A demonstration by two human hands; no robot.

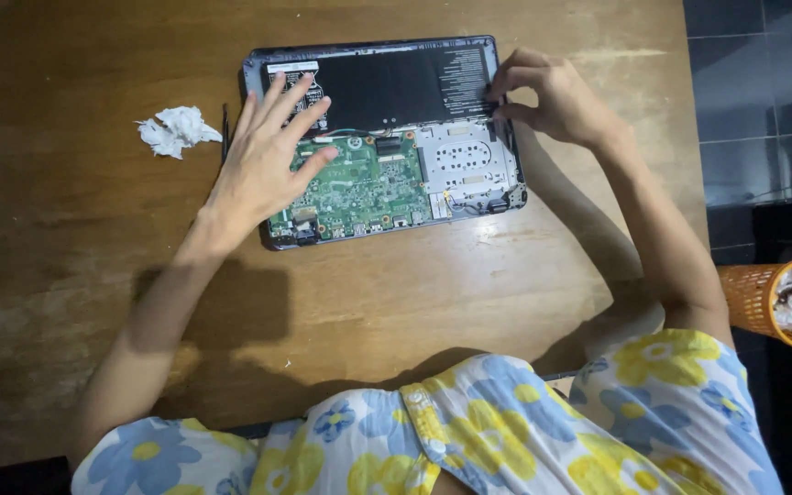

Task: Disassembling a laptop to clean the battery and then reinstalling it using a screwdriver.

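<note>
An opened laptop (387, 137) lies upside down on the wooden table, its back cover off. A black battery (396, 82) fills the far half and a green circuit board (359, 188) sits in the near half. My left hand (268, 160) hovers flat over the laptop's left side, fingers spread, holding nothing. My right hand (547, 96) pinches at the laptop's right edge by the battery corner; whether it holds something small I cannot tell.
A crumpled white tissue (176, 130) lies on the table left of the laptop. A thin dark tool (225, 128) rests beside the laptop's left edge. An orange waste basket (776, 302) with paper stands on the dark tiled floor at the right.
</note>
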